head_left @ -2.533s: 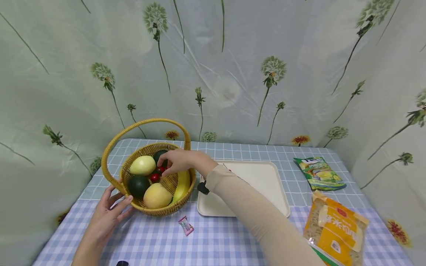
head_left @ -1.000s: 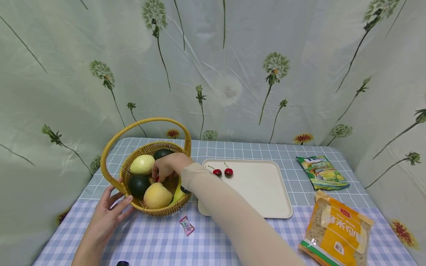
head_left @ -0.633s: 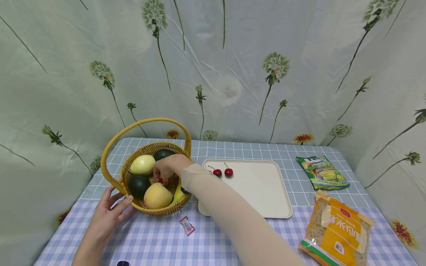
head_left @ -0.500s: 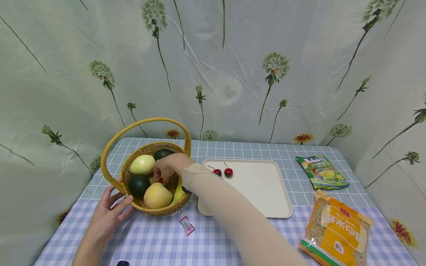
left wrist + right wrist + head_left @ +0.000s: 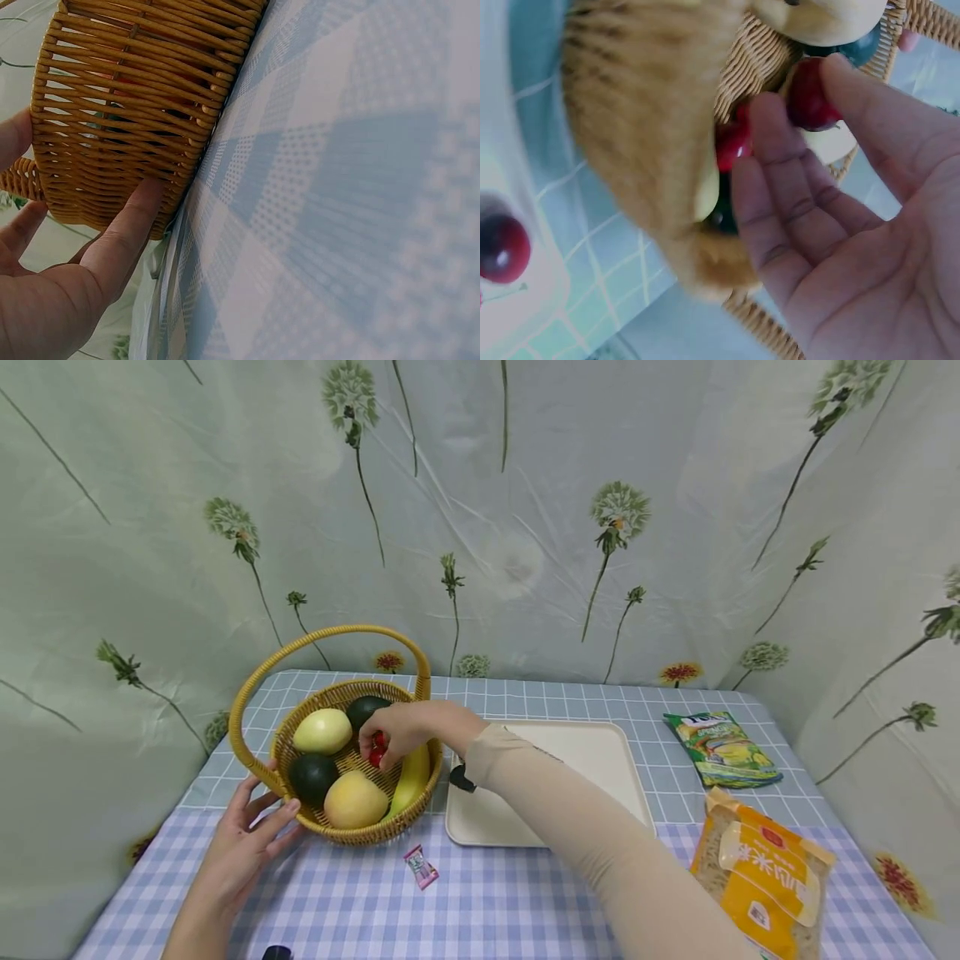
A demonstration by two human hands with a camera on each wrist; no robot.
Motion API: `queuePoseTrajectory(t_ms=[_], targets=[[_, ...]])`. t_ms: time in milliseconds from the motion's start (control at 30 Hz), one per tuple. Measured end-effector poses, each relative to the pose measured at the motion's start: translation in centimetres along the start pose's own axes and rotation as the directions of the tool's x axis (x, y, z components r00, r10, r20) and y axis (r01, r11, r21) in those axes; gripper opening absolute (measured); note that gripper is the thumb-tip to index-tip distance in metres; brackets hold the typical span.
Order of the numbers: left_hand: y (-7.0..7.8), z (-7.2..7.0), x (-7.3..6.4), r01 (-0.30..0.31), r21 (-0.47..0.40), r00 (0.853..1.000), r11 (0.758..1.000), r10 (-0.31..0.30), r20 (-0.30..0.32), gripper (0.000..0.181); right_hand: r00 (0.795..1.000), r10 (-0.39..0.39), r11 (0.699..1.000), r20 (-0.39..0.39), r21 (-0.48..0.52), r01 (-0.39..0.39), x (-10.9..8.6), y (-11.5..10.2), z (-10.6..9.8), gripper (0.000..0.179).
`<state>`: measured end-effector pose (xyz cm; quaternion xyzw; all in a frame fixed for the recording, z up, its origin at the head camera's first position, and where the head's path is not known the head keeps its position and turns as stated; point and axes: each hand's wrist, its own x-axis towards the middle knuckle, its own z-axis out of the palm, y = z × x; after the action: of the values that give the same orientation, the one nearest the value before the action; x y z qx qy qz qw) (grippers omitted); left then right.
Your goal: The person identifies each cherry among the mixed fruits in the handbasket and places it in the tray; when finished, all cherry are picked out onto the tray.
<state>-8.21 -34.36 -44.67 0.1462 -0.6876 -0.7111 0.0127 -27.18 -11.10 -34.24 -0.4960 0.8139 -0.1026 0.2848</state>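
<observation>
A yellow wicker basket (image 5: 371, 835) with a tall handle stands at the left of the table. In it lie a pale yellow-green fruit (image 5: 322, 732), two dark green fruits (image 5: 312, 780), a yellow round fruit (image 5: 356, 801) and a banana (image 5: 411, 781). My right hand (image 5: 401, 727) is over the basket, pinching a dark red cherry (image 5: 808, 96) between thumb and fingertip. More red cherries (image 5: 733, 144) show close beside its fingers in the right wrist view. My left hand (image 5: 243, 835) rests its extended fingers (image 5: 124, 240) against the basket's outer wall.
Right of the basket is a white tray (image 5: 592, 777), partly covered by my right forearm; a cherry (image 5: 502, 249) lies on it. A small wrapped candy (image 5: 421, 867) lies in front. At the right are a green snack bag (image 5: 723, 749) and an orange pasta bag (image 5: 765, 877).
My right hand reached down among the fruit, closed on a cherry and has risen slightly to the right. Its forearm now hides the tray's cherries in the head view. The left hand stays put.
</observation>
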Motion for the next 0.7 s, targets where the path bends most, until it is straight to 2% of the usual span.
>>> queuePoseTrajectory(t_ms=[133,267,467,700], targets=[[0.0,-0.1,0.1,-0.006,0.008,1.0,1.0,0.006,0.012,0.075,0.998,-0.05,0.998,-0.049,0.031,0.051,-1.9,1.2,-0.3,0.028],[0.1,-0.1,0.1,-0.017,0.016,1.0,1.0,0.017,0.025,0.075,0.994,-0.058,0.996,-0.088,0.055,0.063,-3.8,2.3,-0.6,0.03],[0.1,-0.1,0.2,-0.006,0.006,1.0,1.0,0.006,0.027,0.075,0.991,-0.034,0.995,-0.127,0.086,0.045,-6.3,3.7,-0.4,0.025],[-0.1,-0.2,0.1,0.007,-0.02,1.0,1.0,-0.006,0.024,0.074,0.988,0.033,0.991,-0.153,0.131,-0.013,-9.1,5.4,-0.1,0.026]])
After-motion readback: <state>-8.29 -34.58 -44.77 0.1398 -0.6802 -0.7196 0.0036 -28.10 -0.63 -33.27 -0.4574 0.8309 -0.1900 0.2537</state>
